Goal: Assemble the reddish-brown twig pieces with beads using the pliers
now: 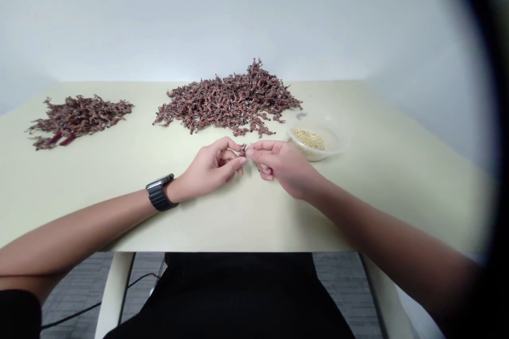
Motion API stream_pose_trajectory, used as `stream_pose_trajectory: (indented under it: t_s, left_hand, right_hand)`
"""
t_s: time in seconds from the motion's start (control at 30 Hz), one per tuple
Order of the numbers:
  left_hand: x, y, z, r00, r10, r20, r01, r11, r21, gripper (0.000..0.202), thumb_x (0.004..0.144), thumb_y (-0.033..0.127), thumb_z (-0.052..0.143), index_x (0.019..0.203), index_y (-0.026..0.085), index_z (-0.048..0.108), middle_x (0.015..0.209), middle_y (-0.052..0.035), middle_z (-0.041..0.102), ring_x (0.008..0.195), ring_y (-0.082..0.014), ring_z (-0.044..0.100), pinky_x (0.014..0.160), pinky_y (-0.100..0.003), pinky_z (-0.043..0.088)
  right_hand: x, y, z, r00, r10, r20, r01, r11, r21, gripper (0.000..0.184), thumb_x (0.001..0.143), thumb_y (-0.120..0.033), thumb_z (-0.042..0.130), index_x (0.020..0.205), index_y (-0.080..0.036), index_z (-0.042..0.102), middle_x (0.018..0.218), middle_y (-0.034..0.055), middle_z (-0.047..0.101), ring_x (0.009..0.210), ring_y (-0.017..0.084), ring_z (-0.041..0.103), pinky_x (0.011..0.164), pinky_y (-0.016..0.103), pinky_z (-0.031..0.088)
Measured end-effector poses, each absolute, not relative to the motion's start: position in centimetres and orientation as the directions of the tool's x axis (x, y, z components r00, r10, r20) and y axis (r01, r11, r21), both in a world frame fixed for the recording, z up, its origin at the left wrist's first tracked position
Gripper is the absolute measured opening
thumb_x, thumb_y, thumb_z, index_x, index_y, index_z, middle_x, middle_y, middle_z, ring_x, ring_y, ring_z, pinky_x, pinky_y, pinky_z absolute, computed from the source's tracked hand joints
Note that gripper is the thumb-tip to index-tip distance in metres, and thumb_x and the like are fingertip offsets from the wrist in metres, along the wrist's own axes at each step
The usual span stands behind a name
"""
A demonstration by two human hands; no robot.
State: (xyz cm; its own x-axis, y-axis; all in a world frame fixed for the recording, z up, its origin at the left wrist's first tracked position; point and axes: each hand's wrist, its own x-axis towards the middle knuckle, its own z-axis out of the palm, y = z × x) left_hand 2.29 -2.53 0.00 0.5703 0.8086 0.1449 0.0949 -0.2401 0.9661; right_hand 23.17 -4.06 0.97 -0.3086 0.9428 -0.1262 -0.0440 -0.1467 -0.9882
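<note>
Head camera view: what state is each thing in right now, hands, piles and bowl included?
Left hand: pinching a small reddish-brown sprig at the fingertips.
Right hand: fingertips closed on the same sprig from the other side.
Larger sprig pile: heaped on the table, apart from the hands.
Smaller sprig pile: spread lower, a few dark red stalks showing.
Clear plastic bowl: uncovered, holding pale grains.

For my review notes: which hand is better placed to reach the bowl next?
Likely the right hand: it is beside the clear bowl, while the left hand is farther away.
</note>
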Motion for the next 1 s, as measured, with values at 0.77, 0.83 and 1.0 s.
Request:
stream_pose_trajectory:
  t_s: [0.77,0.83,1.0]
  left_hand:
    - [1.7,-2.6,-0.3,0.586,0.736,0.340,0.444,-0.642,0.624,0.022,0.100,0.033,0.058,0.116,0.019,0.050,0.082,-0.0027,0.072,0.069,-0.0134,0.065,0.065,-0.023,0.045]
    - [1.8,-2.4,-0.3,0.571,0.753,0.326,0.407,-0.605,0.685,0.022,0.101,0.033,0.058,0.115,0.019,0.049,0.081,-0.0022,0.072,0.066,-0.0126,0.064,0.064,-0.023,0.046]
    - [2.2,-2.4,-0.2,0.551,0.814,0.187,0.194,-0.342,0.919,0.025,0.099,0.039,0.061,0.108,0.020,0.047,0.075,-0.0013,0.070,0.054,-0.0100,0.058,0.053,-0.020,0.044]
  right_hand:
    - [22.4,-4.0,0.7,-0.429,0.866,-0.256,-0.196,-0.366,-0.910,0.026,0.087,-0.036,0.071,0.079,-0.019,0.052,0.061,-0.0076,0.038,0.051,0.008,0.030,0.047,0.024,0.025]
    - [22.6,-4.0,0.6,-0.398,0.899,-0.181,-0.142,-0.255,-0.956,0.024,0.088,-0.038,0.070,0.086,-0.020,0.055,0.062,-0.0070,0.043,0.052,0.009,0.036,0.048,0.024,0.029]
    - [23.1,-4.1,0.1,-0.318,0.916,0.243,0.302,0.341,-0.890,0.012,0.097,-0.033,0.059,0.098,-0.022,0.058,0.065,-0.0051,0.052,0.056,0.011,0.044,0.055,0.027,0.034]
